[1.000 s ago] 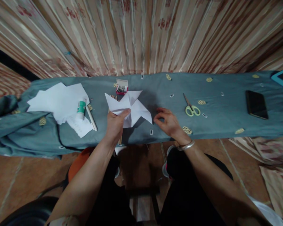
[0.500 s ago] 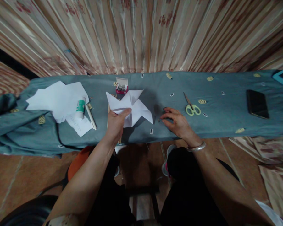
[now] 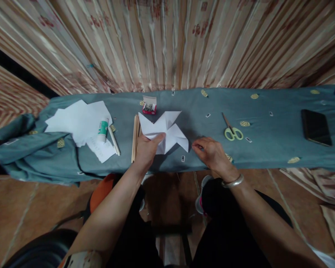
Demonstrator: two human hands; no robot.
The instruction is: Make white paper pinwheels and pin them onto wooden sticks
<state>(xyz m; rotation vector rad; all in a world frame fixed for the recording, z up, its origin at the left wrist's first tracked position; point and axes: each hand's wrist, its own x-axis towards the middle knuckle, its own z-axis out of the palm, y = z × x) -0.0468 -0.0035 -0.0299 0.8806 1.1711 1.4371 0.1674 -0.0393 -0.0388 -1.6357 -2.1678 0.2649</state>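
My left hand point(image 3: 149, 148) is closed on a white folded-paper pinwheel point(image 3: 171, 132), its thumb pressed near the centre and the other fingers underneath. The pinwheel's pointed blades spread out just above the cloth. To its right, my right hand point(image 3: 210, 152) is low over the cloth with thumb and fingertips pinched together. Whatever is between those fingertips is too small or hidden to make out. Beyond the pinwheel stands an open small red box point(image 3: 149, 108) of shiny metal pieces. Several thin wooden sticks point(image 3: 134, 137) lie beside my left hand.
A green cloth point(image 3: 270, 139) covers the narrow table. Scissors point(image 3: 232, 130) with pale green handles and a dark phone point(image 3: 316, 127) lie to the right. On the left are white paper sheets point(image 3: 72, 119), a glue stick point(image 3: 102, 130) and a white pen point(image 3: 114, 140). A curtain point(image 3: 173, 44) hangs behind.
My right fingers have closed into a pinch where a small round piece lay on the cloth; that piece no longer shows. The view has shifted slightly. My left hand still holds the pinwheel.
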